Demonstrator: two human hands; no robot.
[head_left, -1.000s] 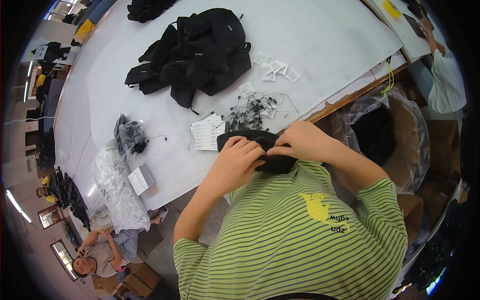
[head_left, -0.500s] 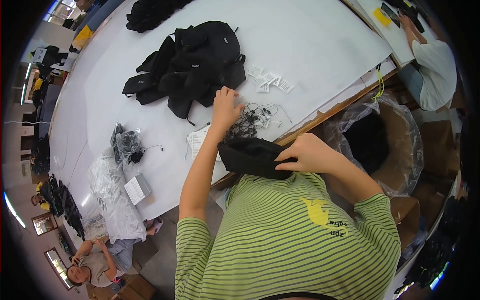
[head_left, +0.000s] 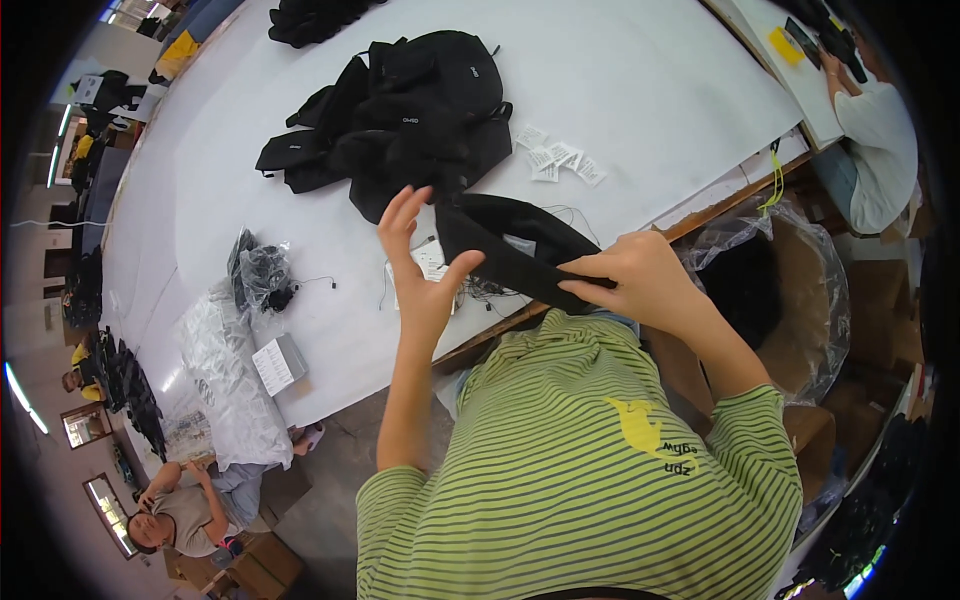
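A black fabric pouch with a gaping mouth is raised over the near edge of the white table. My right hand pinches its right end between thumb and fingers. At the other end, my left hand is open, thumb and fingers spread, close to the pouch's left side; whether it touches cannot be made out. Under the pouch lies a tangle of thin black strings, mostly hidden. White printed cards lie partly behind my left hand. Beyond, a pile of black bags rests on the table.
Small white labels lie right of the bags. Left are a clear plastic bag of black strings, crumpled plastic wrap and a small box. A plastic-lined carton stands right of the table edge. Two people sit nearby.
My left hand has drawn back from the strings and opened beside the pouch. The pouch has been lifted forward over the strings and spread wider, still in my right hand.
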